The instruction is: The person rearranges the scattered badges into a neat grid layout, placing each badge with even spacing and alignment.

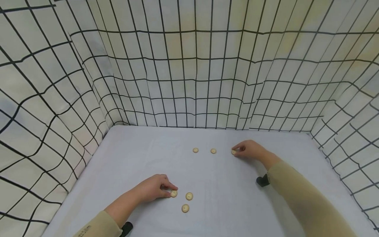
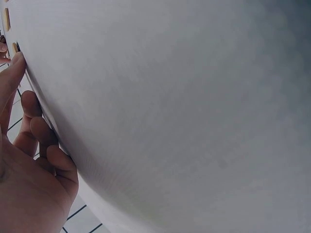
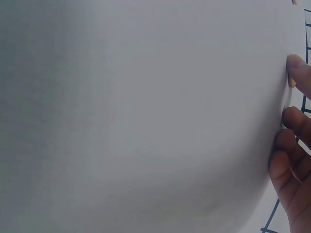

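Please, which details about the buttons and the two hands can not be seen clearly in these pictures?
- Button holes: too small in the head view.
- Button at the right hand: partly covered by fingers; the grip is unclear.
- Left hand on button: touching or pinching, cannot tell.
- Wrist views: white table fills them; buttons cut off at edges.

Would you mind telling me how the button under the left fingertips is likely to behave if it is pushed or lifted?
The button looks thin and flat on the smooth white table, so it probably slides rather than rolls. Small and apparently light, it may be fiddly for the left hand to lift.
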The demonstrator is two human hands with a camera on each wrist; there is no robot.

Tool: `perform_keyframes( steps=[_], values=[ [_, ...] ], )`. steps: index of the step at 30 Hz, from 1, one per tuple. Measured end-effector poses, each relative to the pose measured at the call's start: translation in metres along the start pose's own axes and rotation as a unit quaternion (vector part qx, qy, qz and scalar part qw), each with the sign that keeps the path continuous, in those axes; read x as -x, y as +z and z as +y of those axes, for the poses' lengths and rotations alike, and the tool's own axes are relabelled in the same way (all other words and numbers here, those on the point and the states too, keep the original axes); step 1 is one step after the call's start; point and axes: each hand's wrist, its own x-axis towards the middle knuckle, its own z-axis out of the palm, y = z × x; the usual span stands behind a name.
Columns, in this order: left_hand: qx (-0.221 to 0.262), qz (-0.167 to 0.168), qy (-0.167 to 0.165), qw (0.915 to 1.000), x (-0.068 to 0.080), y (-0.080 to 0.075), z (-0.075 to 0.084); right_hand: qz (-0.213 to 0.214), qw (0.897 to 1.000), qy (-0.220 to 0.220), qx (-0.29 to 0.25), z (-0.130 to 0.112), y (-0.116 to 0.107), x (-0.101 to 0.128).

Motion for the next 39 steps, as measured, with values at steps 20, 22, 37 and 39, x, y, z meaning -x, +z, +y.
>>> perform_keyframes(
  steps=[20,22,37,39],
  values=[
    [0.003,0.000,0.000,1.0000,0.000,0.000,0.002,0.019,1.000,0.002,-0.008,0.006,0.004,0.006],
    [0.002,-0.001,-0.001,1.0000,0.000,-0.001,0.002,0.024,1.000,0.002,-0.010,0.006,0.005,0.006],
    [0.001,-0.001,-0.004,1.0000,0.000,-0.001,0.003,0.006,0.999,-0.028,-0.041,-0.009,0.009,0.015],
    [-0.001,-0.001,-0.003,1.0000,0.000,0.000,0.003,-0.003,0.999,-0.035,-0.037,-0.015,0.011,0.016]
  ],
)
